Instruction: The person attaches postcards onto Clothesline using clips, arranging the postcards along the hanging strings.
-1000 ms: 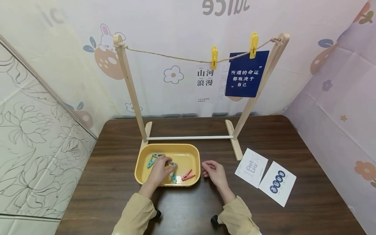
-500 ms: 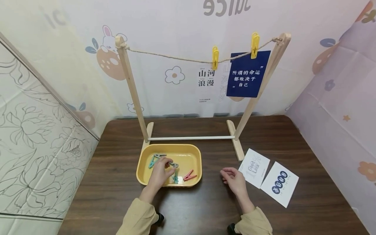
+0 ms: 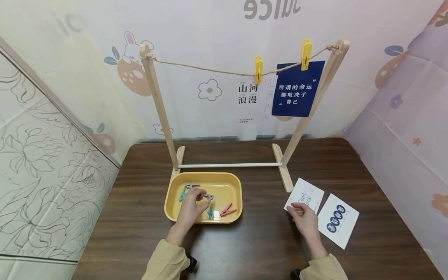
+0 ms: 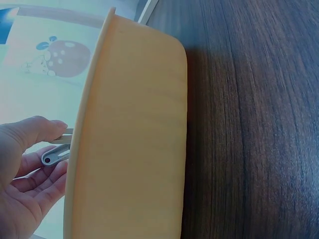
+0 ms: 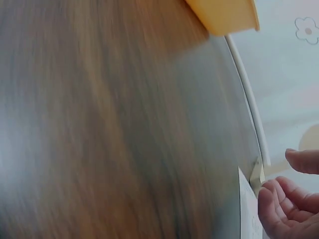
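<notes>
My left hand (image 3: 190, 207) reaches over the yellow plastic basin (image 3: 168, 210) and pinches a grey clothespin (image 4: 56, 155) between thumb and fingers. In the basin lie teal clothespins (image 3: 182, 193), another grey one and a pink clothespin (image 3: 228, 210). On the right, my right hand (image 3: 305, 221) hovers at the near edge of the white "Good Luck" card (image 3: 309, 191), overlapping it in the head view. Its fingers are loosely bent with nothing between them, the thumb apart in the right wrist view. A second white card (image 3: 337, 221) with dark blue round prints lies beside it.
Behind the basin stands a wooden frame (image 3: 159, 105) with a rope (image 3: 206, 70) strung across its top. Two yellow clothespins (image 3: 258, 70) sit on the rope, and a dark blue card (image 3: 297, 89) hangs at its right end. The white crossbar (image 3: 231, 165) runs low between the feet.
My right hand has moved right, from beside the basin to the "Good Luck" card. My left hand stays over the basin with the grey clothespin. The head view has shifted slightly.
</notes>
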### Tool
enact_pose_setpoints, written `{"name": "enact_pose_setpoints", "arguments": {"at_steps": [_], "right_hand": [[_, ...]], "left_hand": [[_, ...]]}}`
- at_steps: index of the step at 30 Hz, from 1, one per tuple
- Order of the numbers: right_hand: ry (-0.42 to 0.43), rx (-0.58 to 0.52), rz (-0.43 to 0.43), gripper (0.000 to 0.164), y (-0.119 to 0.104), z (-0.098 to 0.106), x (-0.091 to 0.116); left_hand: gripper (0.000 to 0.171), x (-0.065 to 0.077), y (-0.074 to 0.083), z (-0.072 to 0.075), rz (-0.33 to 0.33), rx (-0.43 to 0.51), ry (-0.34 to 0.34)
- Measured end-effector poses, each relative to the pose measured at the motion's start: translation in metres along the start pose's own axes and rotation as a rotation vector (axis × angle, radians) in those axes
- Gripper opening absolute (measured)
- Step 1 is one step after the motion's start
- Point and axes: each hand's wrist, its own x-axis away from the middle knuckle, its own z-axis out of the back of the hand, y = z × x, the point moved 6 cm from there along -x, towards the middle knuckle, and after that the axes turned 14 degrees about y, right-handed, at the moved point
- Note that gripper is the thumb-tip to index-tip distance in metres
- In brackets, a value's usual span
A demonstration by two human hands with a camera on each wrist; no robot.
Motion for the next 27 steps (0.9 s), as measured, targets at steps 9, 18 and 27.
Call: {"name": "enact_pose_setpoints", "arguments": {"at_steps": [9, 18, 27], "right_hand": [[0.117, 0.169, 0.090, 0.027, 0.012, 0.022, -0.013], [0.137, 0.270, 0.050, 0.033, 0.025, 0.030, -0.031], [0.048, 0.361, -0.017, 0.045, 0.029, 0.030, -0.047]], "left_hand": [[0.022, 0.001, 0.001, 0.001, -0.010, -0.006, 0.017], [0.023, 0.002, 0.004, 0.002, -0.026, 0.004, 0.013], [0.023, 0.002, 0.003, 0.001, 0.006, -0.009, 0.004]]}}
